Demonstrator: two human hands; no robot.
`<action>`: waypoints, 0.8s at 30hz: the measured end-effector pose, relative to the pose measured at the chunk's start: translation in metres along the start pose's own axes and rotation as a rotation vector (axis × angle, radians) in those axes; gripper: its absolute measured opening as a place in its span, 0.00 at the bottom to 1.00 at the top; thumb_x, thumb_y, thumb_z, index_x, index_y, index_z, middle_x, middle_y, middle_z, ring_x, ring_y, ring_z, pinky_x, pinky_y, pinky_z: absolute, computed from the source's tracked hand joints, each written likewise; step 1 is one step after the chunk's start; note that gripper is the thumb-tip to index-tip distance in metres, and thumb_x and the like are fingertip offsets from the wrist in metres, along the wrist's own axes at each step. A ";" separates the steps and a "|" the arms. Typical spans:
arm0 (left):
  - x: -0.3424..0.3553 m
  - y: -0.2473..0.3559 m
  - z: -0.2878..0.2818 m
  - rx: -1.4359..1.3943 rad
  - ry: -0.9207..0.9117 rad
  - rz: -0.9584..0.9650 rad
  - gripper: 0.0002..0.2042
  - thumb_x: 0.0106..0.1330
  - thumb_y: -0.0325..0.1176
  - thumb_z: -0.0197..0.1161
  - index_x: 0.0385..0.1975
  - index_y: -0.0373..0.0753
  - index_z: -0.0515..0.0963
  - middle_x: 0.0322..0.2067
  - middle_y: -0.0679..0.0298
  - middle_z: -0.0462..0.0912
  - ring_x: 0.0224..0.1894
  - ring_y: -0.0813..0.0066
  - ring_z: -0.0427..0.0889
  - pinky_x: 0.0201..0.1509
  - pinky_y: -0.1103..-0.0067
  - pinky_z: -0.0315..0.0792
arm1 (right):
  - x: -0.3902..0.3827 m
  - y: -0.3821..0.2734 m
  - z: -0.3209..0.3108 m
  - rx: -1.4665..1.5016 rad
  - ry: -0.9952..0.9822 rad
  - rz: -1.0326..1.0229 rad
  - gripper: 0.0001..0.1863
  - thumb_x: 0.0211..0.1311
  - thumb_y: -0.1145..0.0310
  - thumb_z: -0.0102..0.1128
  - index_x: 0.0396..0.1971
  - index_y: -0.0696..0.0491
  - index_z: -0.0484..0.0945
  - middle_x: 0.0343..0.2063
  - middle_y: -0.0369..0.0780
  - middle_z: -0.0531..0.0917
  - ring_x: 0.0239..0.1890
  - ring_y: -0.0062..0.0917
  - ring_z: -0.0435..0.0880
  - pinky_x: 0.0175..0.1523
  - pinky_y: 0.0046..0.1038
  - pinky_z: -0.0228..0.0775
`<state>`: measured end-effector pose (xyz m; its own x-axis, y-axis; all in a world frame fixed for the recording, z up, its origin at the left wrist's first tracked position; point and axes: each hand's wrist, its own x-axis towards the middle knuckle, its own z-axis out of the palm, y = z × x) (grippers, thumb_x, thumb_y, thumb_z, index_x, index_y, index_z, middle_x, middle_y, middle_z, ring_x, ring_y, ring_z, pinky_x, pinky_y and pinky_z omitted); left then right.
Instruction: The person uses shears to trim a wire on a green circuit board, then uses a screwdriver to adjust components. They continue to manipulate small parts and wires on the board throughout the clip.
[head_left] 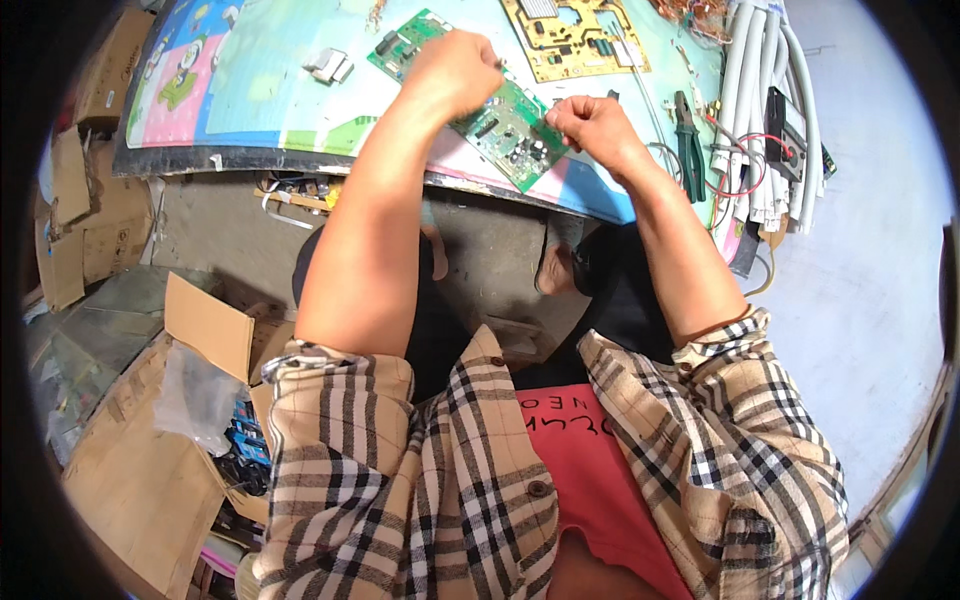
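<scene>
A long green circuit board (506, 142) lies tilted across the colourful mat near the table's front edge. My left hand (450, 72) is curled closed over the board's upper part; whatever its fingers hold is hidden. My right hand (598, 130) pinches at the board's right long edge, where I cannot make out what is between thumb and finger. Behind sits a tan circuit board (570, 35), with a small metal part (328, 67) to the left. Green-handled pliers (690, 150) lie right of my right hand.
Grey-white tubes (745, 60) are piled at the right beside a black meter (785, 130) with a red lead and tangled copper wire (685, 14). Cardboard boxes (85, 260) stand at the left, one open (205, 318) with plastic and parts inside. My legs are under the table (240, 155).
</scene>
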<state>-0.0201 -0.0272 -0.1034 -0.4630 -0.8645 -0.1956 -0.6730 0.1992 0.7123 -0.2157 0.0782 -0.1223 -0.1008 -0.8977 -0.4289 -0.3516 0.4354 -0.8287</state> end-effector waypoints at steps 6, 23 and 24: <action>0.018 -0.068 0.111 -0.218 -0.053 -0.259 0.11 0.48 0.39 0.69 0.24 0.38 0.81 0.24 0.57 0.83 0.29 0.64 0.82 0.36 0.73 0.74 | 0.004 0.021 -0.028 -0.072 -0.099 -0.010 0.09 0.60 0.66 0.60 0.27 0.56 0.79 0.20 0.29 0.76 0.22 0.12 0.69 0.29 0.17 0.62; -0.006 -0.072 0.102 -0.215 -0.025 -0.293 0.14 0.57 0.36 0.66 0.14 0.36 0.75 0.13 0.72 0.69 0.18 0.83 0.61 0.22 0.79 0.57 | 0.010 0.017 -0.021 -0.468 0.039 -0.232 0.10 0.55 0.66 0.59 0.27 0.59 0.78 0.16 0.42 0.77 0.20 0.27 0.75 0.30 0.29 0.67; -0.007 -0.073 0.100 -0.188 -0.019 -0.266 0.15 0.57 0.36 0.66 0.13 0.36 0.74 0.12 0.72 0.68 0.17 0.83 0.61 0.21 0.79 0.57 | 0.011 0.017 -0.019 -0.468 0.036 -0.237 0.10 0.55 0.66 0.59 0.27 0.59 0.78 0.16 0.43 0.77 0.20 0.28 0.75 0.30 0.30 0.67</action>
<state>-0.0252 0.0105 -0.2217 -0.2965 -0.8658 -0.4030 -0.6545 -0.1231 0.7460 -0.2406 0.0744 -0.1348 0.0031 -0.9733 -0.2297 -0.7458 0.1508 -0.6489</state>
